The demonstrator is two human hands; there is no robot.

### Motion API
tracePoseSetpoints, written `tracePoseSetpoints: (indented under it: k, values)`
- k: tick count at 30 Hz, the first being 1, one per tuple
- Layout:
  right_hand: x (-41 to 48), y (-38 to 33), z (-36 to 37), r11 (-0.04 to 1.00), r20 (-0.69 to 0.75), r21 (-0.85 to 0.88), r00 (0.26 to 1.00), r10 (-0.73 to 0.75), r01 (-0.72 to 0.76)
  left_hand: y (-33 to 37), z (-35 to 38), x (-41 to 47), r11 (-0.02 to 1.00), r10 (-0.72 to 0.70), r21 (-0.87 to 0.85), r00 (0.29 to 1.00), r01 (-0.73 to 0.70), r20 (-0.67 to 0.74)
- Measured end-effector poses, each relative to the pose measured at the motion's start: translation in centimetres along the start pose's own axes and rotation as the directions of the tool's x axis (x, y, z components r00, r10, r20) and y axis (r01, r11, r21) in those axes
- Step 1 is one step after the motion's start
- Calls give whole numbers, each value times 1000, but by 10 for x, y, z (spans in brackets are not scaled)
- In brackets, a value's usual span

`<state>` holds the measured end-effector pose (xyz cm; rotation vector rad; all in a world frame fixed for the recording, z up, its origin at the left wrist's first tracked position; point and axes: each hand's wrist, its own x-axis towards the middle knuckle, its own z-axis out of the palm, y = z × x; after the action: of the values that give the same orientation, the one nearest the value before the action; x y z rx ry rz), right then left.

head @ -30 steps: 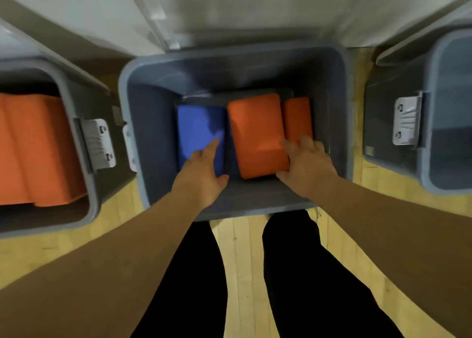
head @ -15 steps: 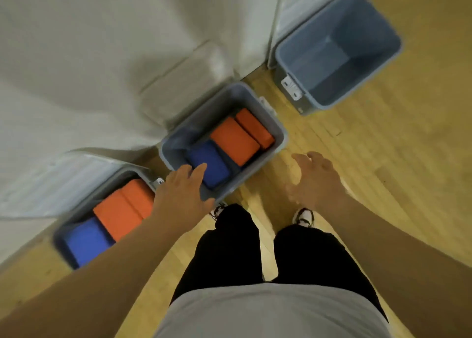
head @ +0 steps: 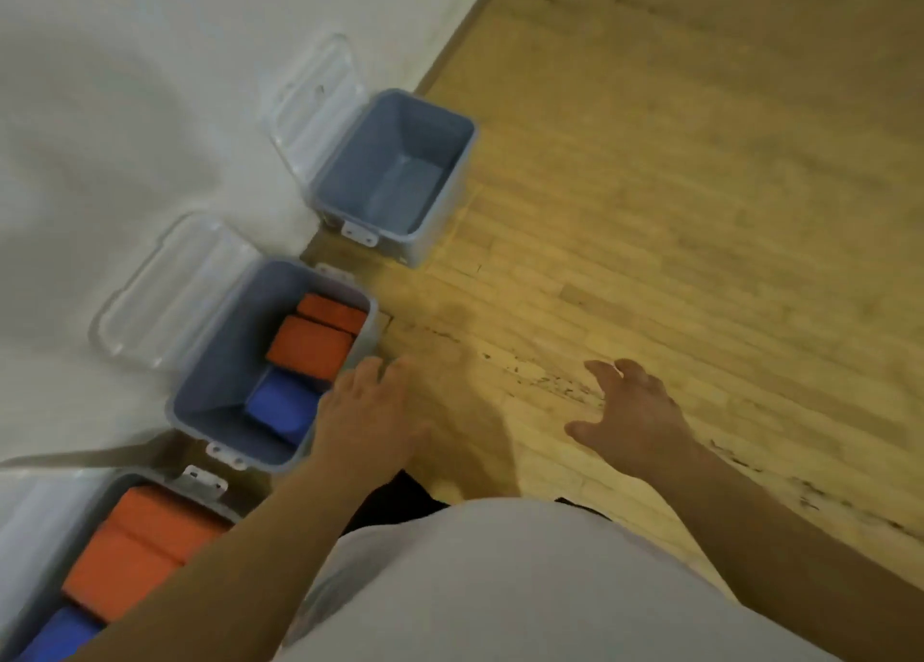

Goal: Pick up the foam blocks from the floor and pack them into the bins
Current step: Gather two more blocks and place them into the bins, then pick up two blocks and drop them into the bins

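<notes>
My left grip (head: 370, 411) is open, holding nothing, beside the rim of the middle bin (head: 215, 361). My right grip (head: 630, 416) (empty too) spreads wide over the floor (head: 700, 211). The foam blocks (head: 310, 349) lie in that bin.

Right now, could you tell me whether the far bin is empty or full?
Empty: the far bin shows only its bare grey inside, and its clear lid stands open.

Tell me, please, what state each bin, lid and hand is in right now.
far bin: upright, empty.
far bin lid: open, tipped back.
middle bin: holds two orange blocks and a blue block.
middle bin lid: open, tipped back.
near bin: holds orange foam and blue foam; partly out of view.
left hand: open, holds nothing.
right hand: open, holds nothing.
</notes>
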<state>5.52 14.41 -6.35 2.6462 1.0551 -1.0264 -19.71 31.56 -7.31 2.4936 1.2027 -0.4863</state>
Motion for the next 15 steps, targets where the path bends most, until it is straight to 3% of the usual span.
tracePoseSetpoints:
  k: [2,7,15]
  values:
    - [-13,45,-6,998,-27,33,999,46,-45,41,-1,6,999,35,-10,999,-34,21]
    - [-86,199,-19,918,-111,259,935,337,-301,208,-9,27,933,342,95,938,-347,66]
    - [-154,321,-9,602,-53,625,743,667,-497,404,-27,62,672,648,299,733,-678,206]
